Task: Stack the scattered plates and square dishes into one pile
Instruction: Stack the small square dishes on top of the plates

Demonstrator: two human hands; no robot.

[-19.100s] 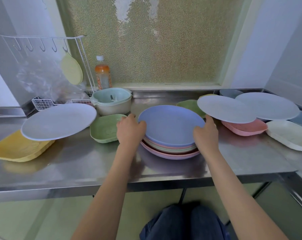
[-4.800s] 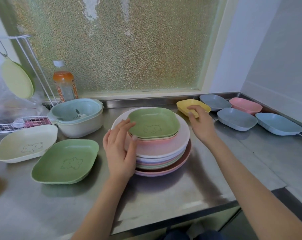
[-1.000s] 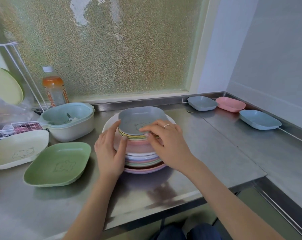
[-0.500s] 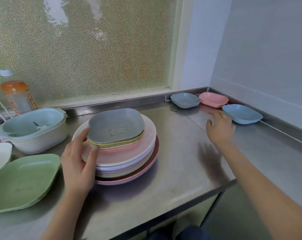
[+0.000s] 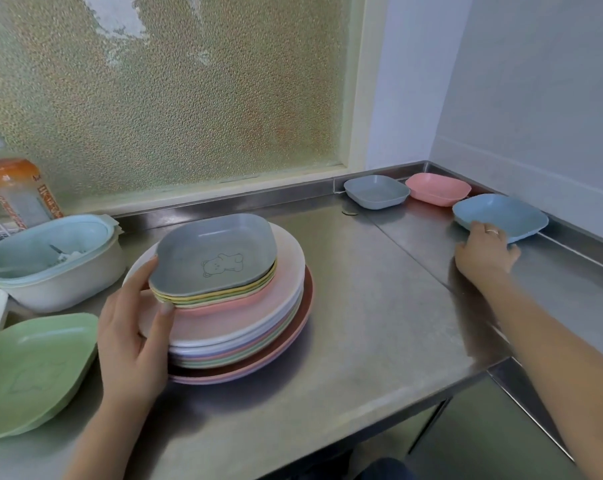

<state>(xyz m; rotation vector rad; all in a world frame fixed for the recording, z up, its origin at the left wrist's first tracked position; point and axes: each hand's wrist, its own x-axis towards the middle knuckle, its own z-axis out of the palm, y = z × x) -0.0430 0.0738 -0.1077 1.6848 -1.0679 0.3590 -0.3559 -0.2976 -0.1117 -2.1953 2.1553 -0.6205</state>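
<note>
- The right hand (image 5: 485,255) is reaching to the far right, its fingers (image 5: 493,233) lying against the near rim of the light blue square dish (image 5: 500,216); the fingertips are hidden at the rim, so I cannot tell whether they are clamping it.
- A ring (image 5: 491,231) is showing on one finger of that hand.
- The left hand (image 5: 131,336) is bracing the left side of the pile (image 5: 237,317), fingers spread, with the thumb (image 5: 144,282) touching the rim of the grey square dish (image 5: 217,254) on top and another finger pressing the dishes under it.
- The grey square dish is carrying a line drawing of a bear (image 5: 222,264); no words are readable on it.
- Under it, yellow and pink square dishes are sitting on round plates in pink, white, lilac, green and dark rose.
- A grey-blue small dish (image 5: 376,191) and a pink small dish (image 5: 437,188) are lying in the far corner, just beside each other, near the light blue one.
- A green square dish (image 5: 33,368) is lying at the near left on the steel counter (image 5: 362,334), just beside the left wrist.
- A lidded bowl (image 5: 50,261) and an orange-labelled bottle (image 5: 16,192) are standing far left; the label's writing is too blurred to read.
</note>
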